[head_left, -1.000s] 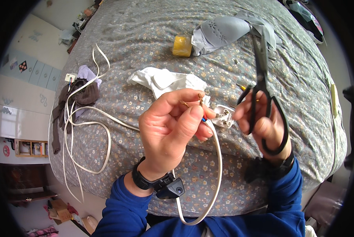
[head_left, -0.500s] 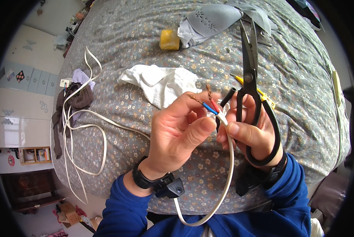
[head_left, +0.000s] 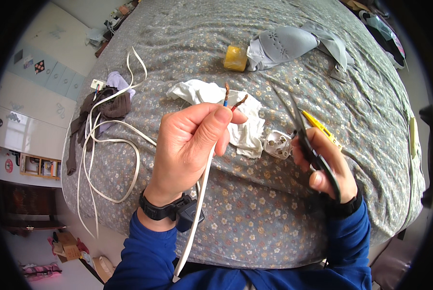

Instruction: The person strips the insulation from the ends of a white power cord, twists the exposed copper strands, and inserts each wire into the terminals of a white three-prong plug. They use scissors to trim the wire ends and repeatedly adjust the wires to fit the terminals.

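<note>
Over a grey-green floral fabric bedspread, the left hand is pinched closed, thumb against index finger, on a long white plastic-sheathed cable, while the right hand curls its fingers around the handles of black metal scissors. Half a second ago the right hand also gripped the cable; now it is well apart, and the left alone holds the end up. The cable's held length runs from the lap, slanting slightly right, up to the left fingertips, above the bed's middle. The scissors point away and leftward, blades slightly parted. A white plastic plug piece lies between the hands. Smallest, the bare copper tip of the blue wire points straight away; that of the red wire leans right.
</note>
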### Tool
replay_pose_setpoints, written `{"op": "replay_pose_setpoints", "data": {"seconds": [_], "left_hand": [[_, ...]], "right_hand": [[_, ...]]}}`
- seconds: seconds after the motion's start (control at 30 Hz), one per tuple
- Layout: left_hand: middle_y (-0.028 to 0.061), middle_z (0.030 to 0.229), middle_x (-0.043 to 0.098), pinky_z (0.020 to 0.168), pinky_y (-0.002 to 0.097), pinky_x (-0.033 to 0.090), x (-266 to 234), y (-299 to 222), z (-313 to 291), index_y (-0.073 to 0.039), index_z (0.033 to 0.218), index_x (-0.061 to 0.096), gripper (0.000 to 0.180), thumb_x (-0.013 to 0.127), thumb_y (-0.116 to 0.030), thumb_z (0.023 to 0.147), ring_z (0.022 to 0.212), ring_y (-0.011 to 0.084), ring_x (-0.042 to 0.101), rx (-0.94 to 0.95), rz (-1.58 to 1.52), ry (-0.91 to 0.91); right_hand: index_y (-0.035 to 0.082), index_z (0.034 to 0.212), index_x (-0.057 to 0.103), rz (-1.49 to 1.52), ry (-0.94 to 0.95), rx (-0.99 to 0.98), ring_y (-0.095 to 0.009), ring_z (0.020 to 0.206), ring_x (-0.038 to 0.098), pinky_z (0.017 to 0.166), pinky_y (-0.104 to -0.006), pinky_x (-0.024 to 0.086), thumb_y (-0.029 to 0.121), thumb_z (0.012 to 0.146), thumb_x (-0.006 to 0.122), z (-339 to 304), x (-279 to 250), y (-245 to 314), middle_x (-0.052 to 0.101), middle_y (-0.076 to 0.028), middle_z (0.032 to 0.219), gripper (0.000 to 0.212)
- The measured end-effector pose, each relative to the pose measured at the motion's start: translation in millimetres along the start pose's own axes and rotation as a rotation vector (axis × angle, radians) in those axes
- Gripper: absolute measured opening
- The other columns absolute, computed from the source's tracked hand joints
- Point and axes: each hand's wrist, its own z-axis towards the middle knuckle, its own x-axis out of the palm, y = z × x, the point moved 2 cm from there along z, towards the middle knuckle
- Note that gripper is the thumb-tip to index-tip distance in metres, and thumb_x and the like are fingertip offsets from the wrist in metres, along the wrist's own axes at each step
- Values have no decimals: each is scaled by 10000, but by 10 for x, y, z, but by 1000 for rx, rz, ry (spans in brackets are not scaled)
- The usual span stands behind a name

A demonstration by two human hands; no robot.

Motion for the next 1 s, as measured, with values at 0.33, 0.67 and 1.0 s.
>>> {"op": "replay_pose_setpoints", "data": {"seconds": [0.33,0.67,1.0], "left_hand": [[-20,534,529,456,216,340,159,-6,-62,33,932,720,284,569,-194,1010,504,28,465,-74,121,113],[-28,533,518,451,219,328,276,71,-94,15,910,716,255,579,-179,1002,500,24,456,-61,89,178],[-25,555,520,474,218,340,502,-61,-322,13,912,717,259,583,-192,993,518,33,458,-75,-21,418]], "right_hand": [[-39,1198,516,-281,100,53,-163,914,553,824,-322,475,403,720,866,-43,44,-24,574,-109,993,739],[-29,1231,527,-302,107,91,-134,834,502,746,-277,411,665,672,779,-43,104,-11,544,-35,923,926],[-46,1066,602,-522,-44,90,-134,717,502,665,-299,417,684,796,671,-741,230,189,543,-44,775,782]]}}
